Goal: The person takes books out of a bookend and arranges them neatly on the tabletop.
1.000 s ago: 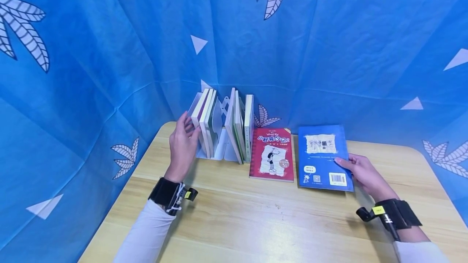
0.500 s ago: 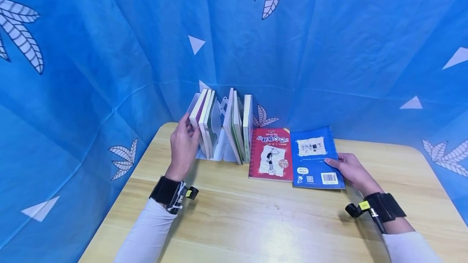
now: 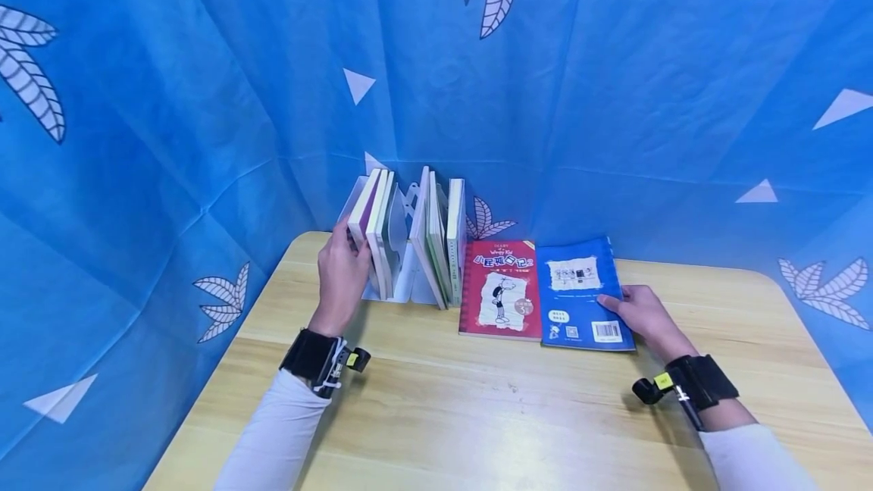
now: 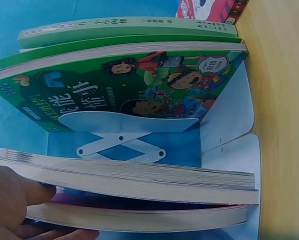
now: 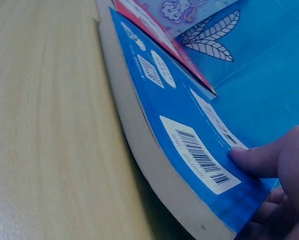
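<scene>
My left hand pinches the outermost book at the left end of a white bookend rack. Its thumb sits in the gap against that book's purple cover, with the fingers on the outer side. Beside it stand more books with pale page edges. At the right, my right hand grips the right edge of a blue paperback, thumb on the back cover by the barcode and fingers underneath. That edge is raised off the table in the right wrist view. A red paperback lies flat directly left of the blue one.
Several upright books lean in the rack's right section, including a green illustrated one. A blue patterned cloth hangs behind the wooden table. Both wrists wear black straps with small cameras.
My right hand has slid the blue paperback left until it meets the red one's right edge. My left hand keeps its hold at the rack. The head view has shifted slightly.
</scene>
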